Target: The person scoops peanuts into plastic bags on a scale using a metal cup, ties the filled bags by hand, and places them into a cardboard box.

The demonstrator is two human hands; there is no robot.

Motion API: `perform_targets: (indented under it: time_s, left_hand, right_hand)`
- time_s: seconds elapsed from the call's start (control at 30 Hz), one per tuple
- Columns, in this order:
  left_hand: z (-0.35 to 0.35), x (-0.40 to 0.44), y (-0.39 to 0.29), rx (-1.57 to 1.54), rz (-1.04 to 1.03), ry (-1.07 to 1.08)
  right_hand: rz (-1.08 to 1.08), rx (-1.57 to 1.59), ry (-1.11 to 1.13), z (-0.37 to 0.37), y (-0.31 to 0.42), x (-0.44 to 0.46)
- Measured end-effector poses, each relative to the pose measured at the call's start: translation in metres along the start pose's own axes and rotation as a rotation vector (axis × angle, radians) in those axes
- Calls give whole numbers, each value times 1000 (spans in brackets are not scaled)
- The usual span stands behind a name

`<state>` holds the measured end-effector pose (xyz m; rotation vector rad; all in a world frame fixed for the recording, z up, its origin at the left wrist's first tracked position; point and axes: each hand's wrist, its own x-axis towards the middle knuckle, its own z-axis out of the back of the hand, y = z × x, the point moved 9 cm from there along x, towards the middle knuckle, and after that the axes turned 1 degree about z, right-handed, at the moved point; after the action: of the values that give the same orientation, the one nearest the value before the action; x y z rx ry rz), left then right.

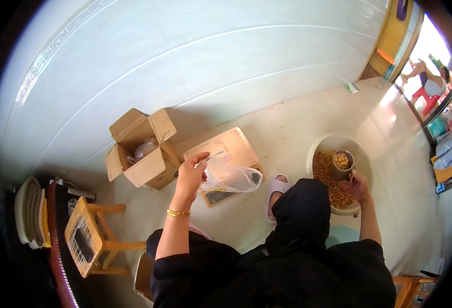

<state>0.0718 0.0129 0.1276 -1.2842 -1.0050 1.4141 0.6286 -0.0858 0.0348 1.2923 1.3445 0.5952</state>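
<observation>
My left hand (191,177) pinches the rim of a clear plastic bag (231,174), which hangs to the right with its mouth partly spread. Behind the bag a closed cardboard box (231,146) lies on the floor. On the other side, my right hand (358,186) is wrapped round the handle of a metal cup (343,161). Small brown pieces, perhaps nuts, fill the cup. It is over a large pale tub (363,159) that holds many more of the brown pieces (324,167). Their exact kind cannot be made out.
An open cardboard box (146,149) with plastic bags inside stands by the wall. A wooden stool (95,236) with a dark phone-like object on it is at left. A person (434,84) sits on a red stool beyond the doorway at far right.
</observation>
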Motion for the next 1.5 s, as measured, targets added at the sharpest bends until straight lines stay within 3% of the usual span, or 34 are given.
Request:
perform_targets:
  time_s: [0.17, 0.3, 0.43, 0.53, 0.63, 0.77, 0.87, 0.9, 0.93, 1.0, 1.07, 1.17, 1.2, 1.37, 1.5]
  left_hand:
    - [-2, 8, 4, -9, 3, -21]
    - [-5, 7, 3, -26, 1, -14]
    - [0, 5, 0, -42, -15, -26]
    - [8, 5, -8, -90, -75, -83]
    - [13, -4, -22, -202, -115, -113]
    - [5, -16, -26, -220, -69, -13]
    - [-27, -30, -24, -290, 35, 191]
    - [-41, -35, -18, -332, 98, 297]
    - [-47, -37, -11, -343, 123, 314]
    - [-49, -47, -25, -342, 124, 342]
    - [-39, -44, -19, -389, 100, 320]
    - [-16, -44, -22, -466, 160, 176]
    - [-14, -41, -18, -462, 163, 192]
    - [-24, -40, -36, -478, 0, 181]
    - [-52, -41, -65, -379, -150, 239]
  right_hand:
    - [160, -150, 150, -96, 68, -6]
    - [147, -181, 268, -179, 79, 0]
    - [-93, -158, 576, -278, 40, -2]
    - [-337, -141, 656, -352, 1, -16]
    - [-354, -365, 817, -406, -49, -9]
    - [-354, -608, 763, -446, -99, -9]
    - [-359, -385, 762, -464, -124, -11]
    - [-374, -261, 951, -476, -133, -13]
    - [-259, -223, 1049, -477, -136, -11]
    - [-130, -179, 1120, -479, -138, -10]
    - [-403, -291, 549, -442, -178, 34]
    - [-458, -482, 316, -419, -154, 33]
    - [-362, -537, 454, -423, -141, 28]
    - [-352, -437, 389, -409, -148, 34]
    - [-373, -507, 579, -420, -158, 26]
